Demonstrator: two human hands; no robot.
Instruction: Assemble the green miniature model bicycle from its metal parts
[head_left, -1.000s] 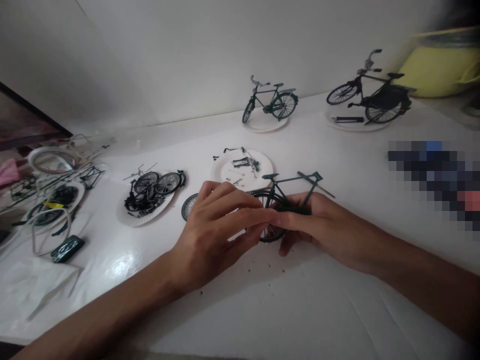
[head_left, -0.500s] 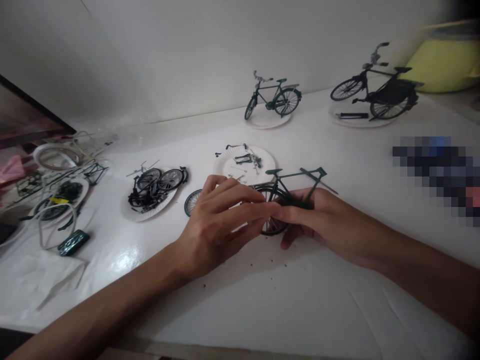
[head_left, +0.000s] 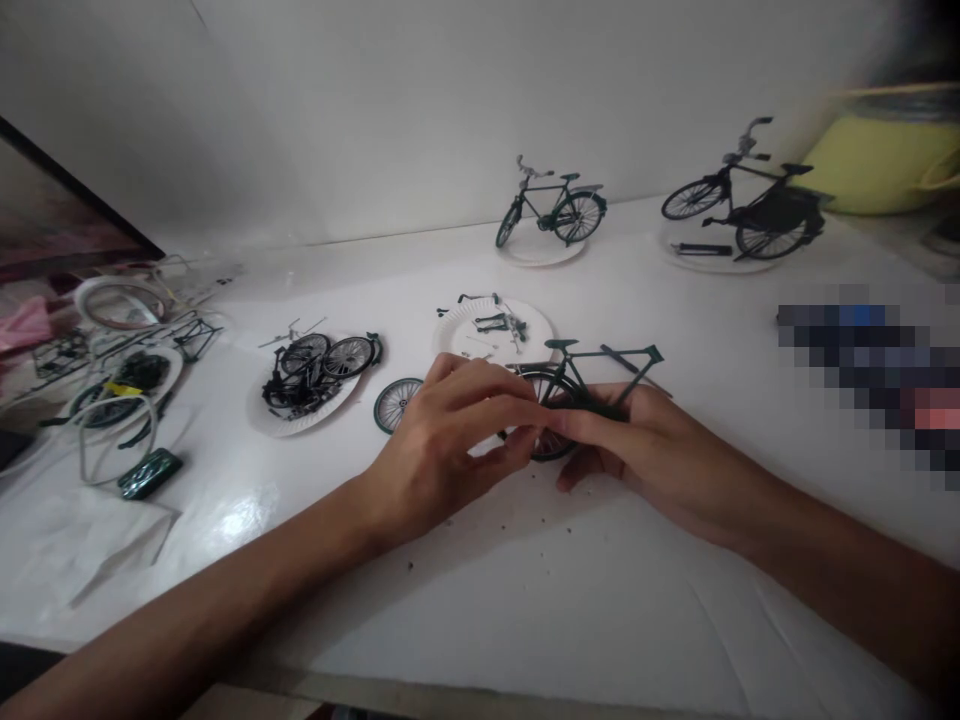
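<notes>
A green model bicycle (head_left: 576, 384), without a front wheel, is held upright between my two hands. My right hand (head_left: 637, 432) is closed around its lower frame, with the thumb pressed toward the rear wheel (head_left: 547, 446). From the other side, the fingers of my left hand (head_left: 457, 440) are closed at the same wheel and touch the right thumb. Whether a small part sits between those fingertips is hidden. A loose spoked wheel (head_left: 391, 402) with a green rim lies just left of my left hand, partly covered by it.
Behind my hands, a paper plate (head_left: 448, 330) carries small bicycle parts. Another plate (head_left: 262, 418) to the left holds dark wheels and parts. Two assembled model bicycles (head_left: 551, 205) (head_left: 772, 205) stand at the back. Tiny bits (head_left: 543, 521) dot the table (head_left: 465, 610) in front.
The camera view has shifted slightly. My left fingers have shifted a little at the rear wheel, with the lower ones drawn in; the right hand keeps its hold on the model bicycle.
</notes>
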